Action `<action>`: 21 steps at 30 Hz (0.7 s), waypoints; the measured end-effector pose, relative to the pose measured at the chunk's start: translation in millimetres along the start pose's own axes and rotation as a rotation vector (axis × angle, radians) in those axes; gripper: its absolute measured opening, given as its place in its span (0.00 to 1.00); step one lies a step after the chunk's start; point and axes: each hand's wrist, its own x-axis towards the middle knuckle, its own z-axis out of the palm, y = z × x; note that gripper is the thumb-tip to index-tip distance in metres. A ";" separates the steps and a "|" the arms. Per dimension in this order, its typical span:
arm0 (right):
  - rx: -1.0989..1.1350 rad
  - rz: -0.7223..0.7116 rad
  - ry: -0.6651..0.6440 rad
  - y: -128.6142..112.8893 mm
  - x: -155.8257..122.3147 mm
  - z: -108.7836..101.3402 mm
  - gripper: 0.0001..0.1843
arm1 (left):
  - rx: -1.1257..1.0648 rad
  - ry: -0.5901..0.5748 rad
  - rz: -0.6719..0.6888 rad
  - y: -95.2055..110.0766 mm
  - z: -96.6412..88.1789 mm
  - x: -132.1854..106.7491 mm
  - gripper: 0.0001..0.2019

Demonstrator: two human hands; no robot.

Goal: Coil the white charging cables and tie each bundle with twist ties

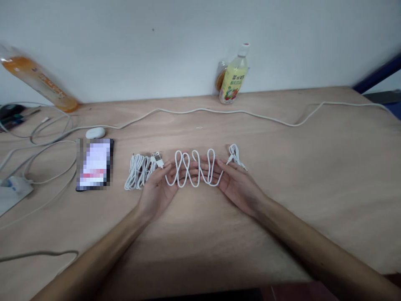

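Observation:
A white cable [194,168] lies in wavy back-and-forth loops on the wooden table [282,167]. My left hand [158,190] lies palm up at the loops' left side, fingers stretched out under the cable. My right hand [236,184] lies palm up at the right side, fingers extended among the loops. Left of my left hand sits a bundled white cable [139,171] with a USB plug. The cable's far end [235,156] is bunched just beyond my right fingertips.
A phone [94,164] lies at the left, a white mouse-like object [95,132] behind it. A yellow drink bottle [233,77] stands by the wall; an orange bottle [37,79] leans at far left. A long white cord [219,111] crosses the table; more cords tangle at left.

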 end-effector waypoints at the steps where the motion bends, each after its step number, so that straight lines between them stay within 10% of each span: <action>1: -0.004 0.000 -0.005 -0.3 -0.1 0.0 0.12 | 0.002 -0.001 -0.002 -0.2 -0.1 0.3 0.15; 21: 0.031 0.048 -0.025 -4.0 -0.2 0.2 0.13 | -0.006 0.015 0.009 1.7 0.1 0.6 0.12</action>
